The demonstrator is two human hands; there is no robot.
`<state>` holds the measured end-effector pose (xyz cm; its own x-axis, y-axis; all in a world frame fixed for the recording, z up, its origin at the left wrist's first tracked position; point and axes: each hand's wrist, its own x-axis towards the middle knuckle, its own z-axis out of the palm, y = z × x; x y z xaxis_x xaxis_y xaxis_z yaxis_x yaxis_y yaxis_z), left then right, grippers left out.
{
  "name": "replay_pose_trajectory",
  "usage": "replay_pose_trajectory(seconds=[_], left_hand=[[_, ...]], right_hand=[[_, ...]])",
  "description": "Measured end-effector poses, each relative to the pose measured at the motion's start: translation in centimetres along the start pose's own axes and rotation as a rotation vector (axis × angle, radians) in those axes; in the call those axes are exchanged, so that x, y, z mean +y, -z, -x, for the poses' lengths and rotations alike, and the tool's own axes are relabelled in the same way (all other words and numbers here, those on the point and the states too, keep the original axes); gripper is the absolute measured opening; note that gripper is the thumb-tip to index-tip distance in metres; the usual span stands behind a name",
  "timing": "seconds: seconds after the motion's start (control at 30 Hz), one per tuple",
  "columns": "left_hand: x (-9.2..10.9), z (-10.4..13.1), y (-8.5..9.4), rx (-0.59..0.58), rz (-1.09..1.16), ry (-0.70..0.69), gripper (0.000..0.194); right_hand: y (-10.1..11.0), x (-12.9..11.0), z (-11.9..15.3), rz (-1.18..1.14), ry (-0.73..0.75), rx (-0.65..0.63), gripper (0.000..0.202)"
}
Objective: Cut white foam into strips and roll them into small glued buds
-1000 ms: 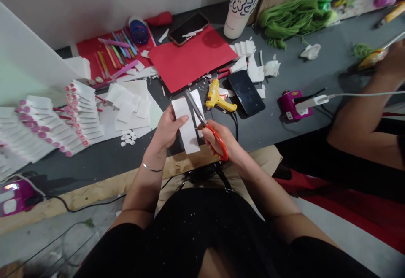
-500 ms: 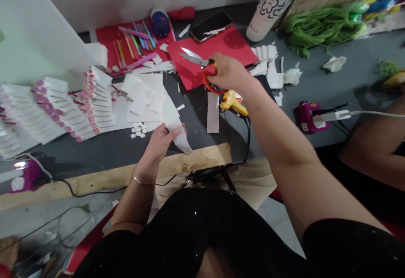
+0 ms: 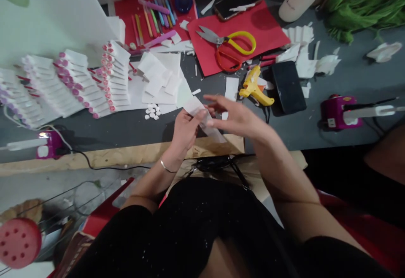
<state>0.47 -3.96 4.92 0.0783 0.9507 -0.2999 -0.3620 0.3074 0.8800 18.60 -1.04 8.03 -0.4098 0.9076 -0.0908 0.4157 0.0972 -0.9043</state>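
Note:
My left hand is closed on a white paper strip, thumb on top, just above the table's front edge. My right hand is beside the strip with its fingers apart; whether the fingertips touch the paper I cannot tell. Scissors with one yellow and one red handle lie on red paper behind the hands. A yellow glue gun rests to the right of them. Another white strip lies beyond my right hand, partly hidden by it.
Rows of white pieces with pink tips fill the left. Nearby are small white discs, loose white papers and coloured pens. On the right lie a phone, a purple box with a cable and green yarn.
My right hand has put the scissors down on the red paper and moved back to the strip. The view has shifted, showing the second phone. My left hand keeps the strip.

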Motion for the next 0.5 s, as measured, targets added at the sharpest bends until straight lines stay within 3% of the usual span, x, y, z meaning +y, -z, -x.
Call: replay_pose_trajectory(seconds=[0.1, 0.17, 0.27, 0.33, 0.43, 0.5], left_hand=[[-0.8, -0.7, 0.5, 0.006, -0.066, -0.135, 0.046], [-1.2, -0.9, 1.5, 0.04, -0.15, -0.183, 0.046], [-1.2, -0.8, 3.5, 0.071, -0.332, -0.256, 0.045], [-0.9, -0.4, 4.9, 0.051, -0.534, -0.365, 0.033], [-0.5, 0.2, 7.1, -0.003, -0.919, -0.587, 0.013], [-0.7, 0.5, 8.4, -0.073, -1.172, -0.675, 0.011]], right_hand=[[-2.3, 2.0, 3.2, -0.125, -0.149, 0.108, 0.043], [-2.1, 2.7, 3.8, -0.042, -0.12, 0.202, 0.032], [-0.7, 3.2, 4.0, 0.265, 0.053, 0.287, 0.022], [-0.2, 3.6, 4.1, 0.497, 0.176, 0.314, 0.024], [-0.6, 5.2, 4.6, 0.752, 0.344, 0.295, 0.035], [-1.4, 6.6, 5.0, 0.845, 0.435, 0.253, 0.039]])
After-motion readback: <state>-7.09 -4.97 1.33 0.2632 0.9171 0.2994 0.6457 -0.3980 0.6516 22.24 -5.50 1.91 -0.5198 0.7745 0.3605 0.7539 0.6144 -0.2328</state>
